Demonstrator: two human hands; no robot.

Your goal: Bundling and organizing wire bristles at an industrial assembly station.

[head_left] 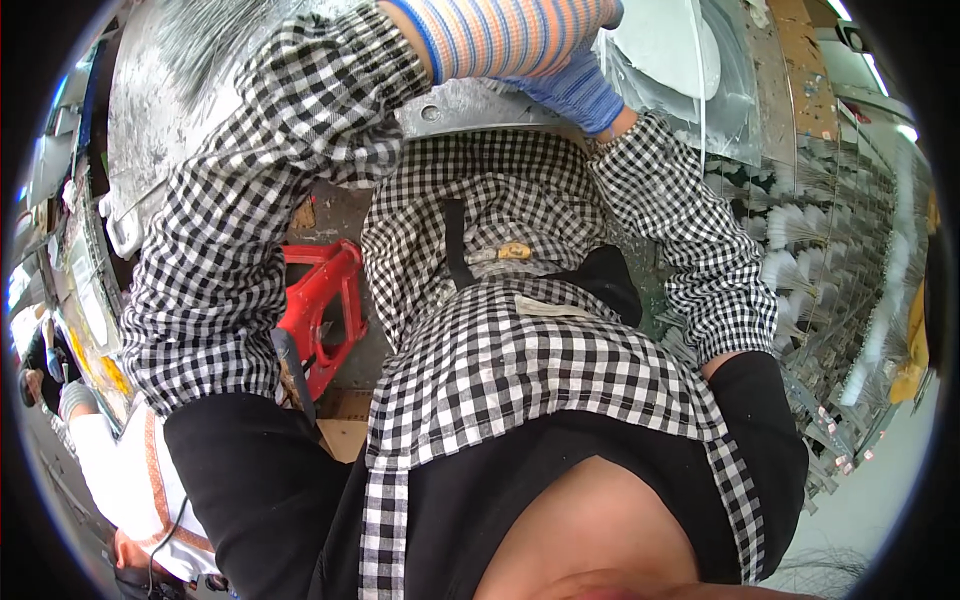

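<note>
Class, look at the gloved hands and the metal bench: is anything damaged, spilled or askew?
Nothing stands out. Both gloved hands, left hand and right hand, reach over the metal bench. Their fingers are cut off at the picture's edge, so any grip is unclear.

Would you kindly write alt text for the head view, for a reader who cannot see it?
Looking down a checked apron, two arms in checked sleeve covers reach up to a metal work surface. The left hand wears a striped glove, the right hand a blue one. A red metal stand sits below.
</note>
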